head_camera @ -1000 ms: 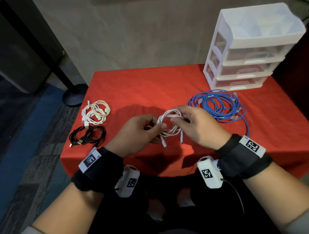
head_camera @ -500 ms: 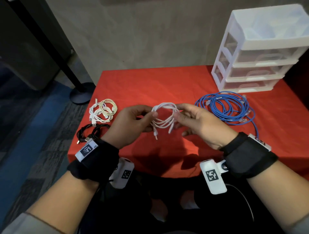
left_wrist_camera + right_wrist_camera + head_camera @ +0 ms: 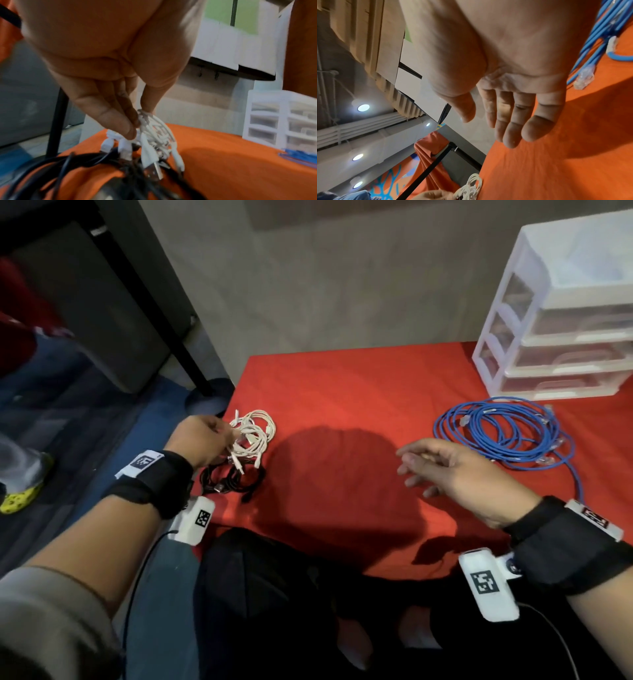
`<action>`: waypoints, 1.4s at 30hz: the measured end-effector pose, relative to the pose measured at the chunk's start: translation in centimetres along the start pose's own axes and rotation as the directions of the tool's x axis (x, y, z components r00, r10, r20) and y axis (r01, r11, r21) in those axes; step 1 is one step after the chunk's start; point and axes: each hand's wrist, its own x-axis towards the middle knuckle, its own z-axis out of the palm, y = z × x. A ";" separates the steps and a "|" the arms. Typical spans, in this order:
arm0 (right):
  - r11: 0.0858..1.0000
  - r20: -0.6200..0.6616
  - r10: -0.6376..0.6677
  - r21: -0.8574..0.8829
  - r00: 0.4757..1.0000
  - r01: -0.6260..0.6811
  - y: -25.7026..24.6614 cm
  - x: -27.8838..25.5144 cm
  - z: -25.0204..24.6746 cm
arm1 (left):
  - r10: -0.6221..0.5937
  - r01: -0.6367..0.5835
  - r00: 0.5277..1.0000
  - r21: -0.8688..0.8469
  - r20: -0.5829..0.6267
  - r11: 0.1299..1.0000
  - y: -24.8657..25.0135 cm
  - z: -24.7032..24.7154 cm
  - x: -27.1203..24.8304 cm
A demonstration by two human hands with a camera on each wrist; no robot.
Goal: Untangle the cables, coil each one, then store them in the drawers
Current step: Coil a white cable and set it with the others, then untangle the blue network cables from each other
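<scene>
My left hand (image 3: 205, 440) pinches a coiled white cable (image 3: 248, 448) (image 3: 154, 134) at the table's left edge, just over the coiled white cables (image 3: 262, 422) and the black cable coil (image 3: 233, 482) (image 3: 85, 169) lying there. My right hand (image 3: 442, 467) (image 3: 510, 119) hovers open and empty above the red cloth, fingers relaxed. A loosely coiled blue cable (image 3: 503, 433) (image 3: 599, 33) lies just beyond it on the right. The white drawer unit (image 3: 561, 313) (image 3: 281, 121) stands at the back right with its drawers closed.
The red-covered table (image 3: 342, 392) ends close to my left hand, with floor and a black stand base (image 3: 209, 402) beyond. Another person's legs and a yellow shoe (image 3: 20, 498) show at far left. My lap lies below the near edge.
My left hand has carried the white coil from the table's middle to the left pile. My right hand let go of it and stays open on the right. The head view swung left.
</scene>
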 end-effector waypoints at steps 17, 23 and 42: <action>0.550 -0.210 -0.275 -0.835 0.938 -0.026 2.3 -1.3 -12.9 | 0.591 -0.588 0.796 -0.067 0.129 0.806 12.8 14.1 -9.0; 0.533 -0.298 -0.292 -0.840 0.909 -0.104 4.4 -2.4 -13.9 | 0.703 -0.682 0.604 -0.213 0.376 0.699 17.4 23.3 -11.9; 0.534 0.017 -0.174 -0.838 0.985 0.109 3.6 -3.2 -11.8 | 0.808 -0.812 0.547 -0.096 0.221 0.576 19.5 24.6 -6.0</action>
